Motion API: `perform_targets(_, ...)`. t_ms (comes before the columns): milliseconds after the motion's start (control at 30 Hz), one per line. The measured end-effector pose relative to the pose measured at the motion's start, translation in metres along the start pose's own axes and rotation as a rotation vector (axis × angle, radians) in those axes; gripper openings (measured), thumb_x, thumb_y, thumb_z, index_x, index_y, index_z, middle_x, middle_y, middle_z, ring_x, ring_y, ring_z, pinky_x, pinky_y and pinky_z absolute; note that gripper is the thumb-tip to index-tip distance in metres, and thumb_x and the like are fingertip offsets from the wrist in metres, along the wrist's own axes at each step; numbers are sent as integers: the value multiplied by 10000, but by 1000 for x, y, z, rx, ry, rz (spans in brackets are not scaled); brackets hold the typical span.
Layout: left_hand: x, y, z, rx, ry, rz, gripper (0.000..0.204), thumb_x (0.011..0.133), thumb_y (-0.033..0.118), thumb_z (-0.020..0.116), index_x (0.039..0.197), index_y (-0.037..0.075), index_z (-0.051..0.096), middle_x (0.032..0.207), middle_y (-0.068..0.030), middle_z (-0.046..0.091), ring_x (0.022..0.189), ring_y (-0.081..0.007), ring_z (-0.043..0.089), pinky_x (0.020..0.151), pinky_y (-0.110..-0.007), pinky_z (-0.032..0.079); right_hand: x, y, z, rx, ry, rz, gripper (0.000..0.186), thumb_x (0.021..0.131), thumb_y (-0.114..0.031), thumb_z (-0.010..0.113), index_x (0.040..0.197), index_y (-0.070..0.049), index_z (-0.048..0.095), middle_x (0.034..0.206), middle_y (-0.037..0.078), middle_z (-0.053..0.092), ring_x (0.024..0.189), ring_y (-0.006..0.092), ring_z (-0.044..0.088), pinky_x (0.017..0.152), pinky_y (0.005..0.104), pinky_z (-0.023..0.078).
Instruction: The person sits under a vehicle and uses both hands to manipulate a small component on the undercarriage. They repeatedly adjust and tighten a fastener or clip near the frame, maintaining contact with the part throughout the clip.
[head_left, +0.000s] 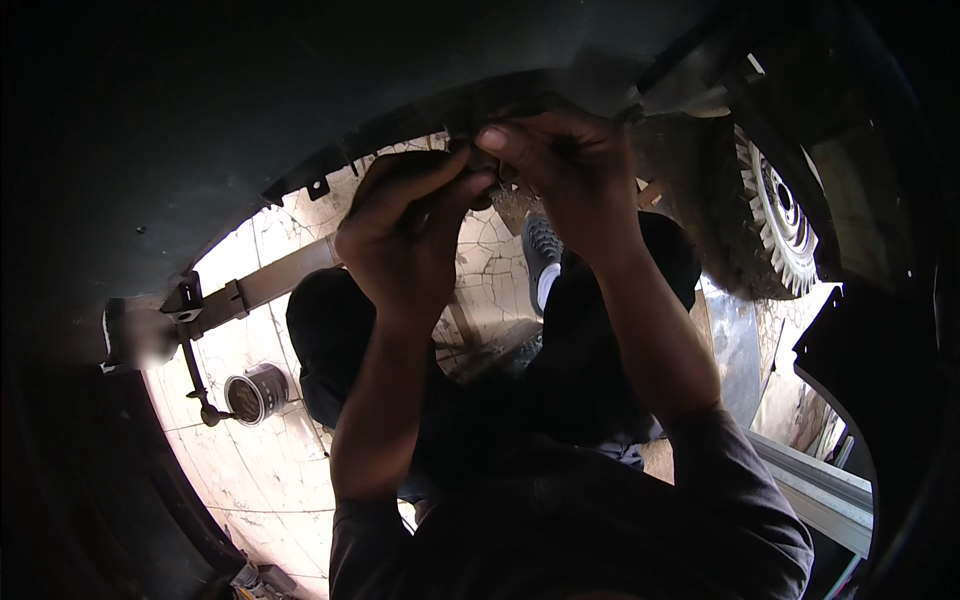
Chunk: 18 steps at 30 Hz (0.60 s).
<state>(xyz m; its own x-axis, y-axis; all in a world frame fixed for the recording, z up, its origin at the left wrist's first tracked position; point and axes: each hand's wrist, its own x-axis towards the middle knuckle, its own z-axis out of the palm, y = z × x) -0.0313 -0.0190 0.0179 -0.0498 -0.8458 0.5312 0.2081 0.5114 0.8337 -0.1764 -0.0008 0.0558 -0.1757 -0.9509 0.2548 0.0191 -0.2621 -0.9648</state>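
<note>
My left hand (pixel 405 225) and my right hand (pixel 575 175) are raised close together, nearly touching, at the curved edge of a large dark panel (pixel 250 110). Both have fingers bent and closed, thumb tips pressed near the index fingers. Whatever lies between the fingertips is small, in deep shade and mostly covered, so I cannot tell its kind. Just left of my left hand, a small dark tab with a hole (pixel 318 187) hangs from the panel's edge.
At the left, a bar (pixel 265 272) with a dark bracket (pixel 183 298) and a thin rod runs above the cracked tile floor (pixel 285 465). An open metal can (pixel 257 394) stands below. A treaded wheel (pixel 785 210) is at the right, with metal rails (pixel 815 490) lower down.
</note>
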Motion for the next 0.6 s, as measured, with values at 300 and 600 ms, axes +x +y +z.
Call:
perform_targets(300, -2, 2, 2, -73, 30, -49, 245, 771, -105, 740, 999, -22, 712, 967, -134, 681, 851, -170, 693, 734, -253, 612, 0, 4, -1, -102, 16, 5, 148, 842, -116, 758, 927, -3, 717, 849, 76, 727, 783, 113, 681, 717, 242, 546)
perform_targets(600, -4, 2, 3, -44, 28, -26, 241, 781, -107, 731, 1008, -30, 704, 969, -140, 677, 849, -182, 693, 741, -271, 614, -7, 1, -1, -15, -10, -23, 131, 860, -89, 735, 946, 6, 708, 843, 65, 714, 738, 94, 651, 661, 224, 511)
